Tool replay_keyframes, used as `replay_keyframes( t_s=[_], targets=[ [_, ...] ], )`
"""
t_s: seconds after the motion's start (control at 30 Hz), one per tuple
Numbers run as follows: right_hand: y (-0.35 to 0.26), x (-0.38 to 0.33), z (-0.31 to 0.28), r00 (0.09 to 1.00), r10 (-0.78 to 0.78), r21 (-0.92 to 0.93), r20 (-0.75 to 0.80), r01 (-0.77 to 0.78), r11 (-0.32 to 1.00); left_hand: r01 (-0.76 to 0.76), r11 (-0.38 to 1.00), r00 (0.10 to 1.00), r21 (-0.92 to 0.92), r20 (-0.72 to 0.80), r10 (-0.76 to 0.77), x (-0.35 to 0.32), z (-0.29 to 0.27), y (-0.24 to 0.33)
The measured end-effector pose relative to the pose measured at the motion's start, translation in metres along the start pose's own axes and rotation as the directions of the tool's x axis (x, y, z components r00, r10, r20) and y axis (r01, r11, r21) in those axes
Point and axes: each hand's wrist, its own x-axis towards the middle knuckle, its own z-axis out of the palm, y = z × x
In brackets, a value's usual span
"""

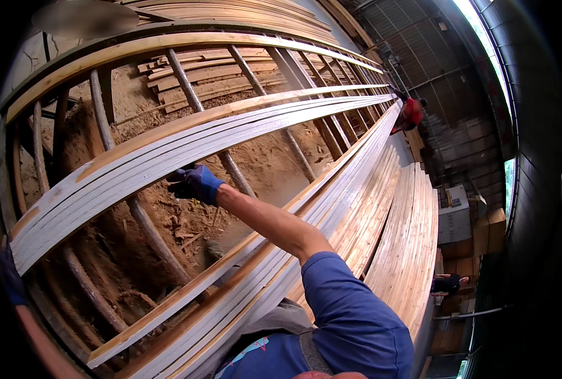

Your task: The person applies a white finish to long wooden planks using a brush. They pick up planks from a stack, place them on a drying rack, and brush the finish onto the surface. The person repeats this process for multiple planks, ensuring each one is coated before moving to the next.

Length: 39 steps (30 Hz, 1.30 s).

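A bundle of long thin planks [167, 148] with white-painted edges runs from the lower left toward the far right, resting across rusty metal rack bars [148, 230]. My right hand [195, 183], in a dark blue glove, grips the lower edge of this bundle with the arm stretched out. My left hand [9, 278], also blue-gloved, sits at the dark left rim by the bundle's near end; its grip is hidden. A second stack of similar planks [262, 278] lies under my right arm.
Pale bare planks [401, 246] lie stacked on the right. A person in a red top [412, 110] stands at the far end, another person [448, 283] lower right. Cardboard boxes [483, 230] stand by the wall. Sawdust-covered ground [186, 221] and more boards [211, 72] lie below the rack.
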Motion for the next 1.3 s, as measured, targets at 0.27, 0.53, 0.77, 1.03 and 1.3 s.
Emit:
replay_keyframes(
  t_s=[0.27, 0.53, 0.77, 1.03, 1.3],
  targets=[
    [-0.001, 0.009, -0.008, 0.999, -0.029, -0.037, 0.02, 0.03, 0.999, -0.134, 0.981, 0.984, 0.143, -0.102, 0.149, 0.003, -0.013, -0.034],
    [0.012, 0.011, -0.023, 0.993, 0.077, 0.009, -0.087, -0.076, 0.997, -0.087, 0.879, 0.981, 0.469, -0.112, 0.156, -0.036, 0.104, 0.053],
    [0.003, 0.013, -0.019, 0.997, -0.068, 0.091, -0.027, 0.07, 0.993, 0.111, 0.991, 0.977, -0.07, -0.175, -0.122, -0.099, 0.101, 0.058],
    [0.003, 0.043, -0.03, 0.994, -0.058, 0.274, -0.091, 0.081, 0.958, -0.044, 0.614, 0.976, 0.788, -0.098, 0.197, -0.055, 0.074, 0.03],
    [-0.014, 0.051, -0.018, 0.976, -0.188, 0.395, 0.111, 0.13, 0.909, 0.245, 0.97, 0.965, -0.009, -0.09, -0.244, -0.023, 0.06, 0.029]
  ],
)
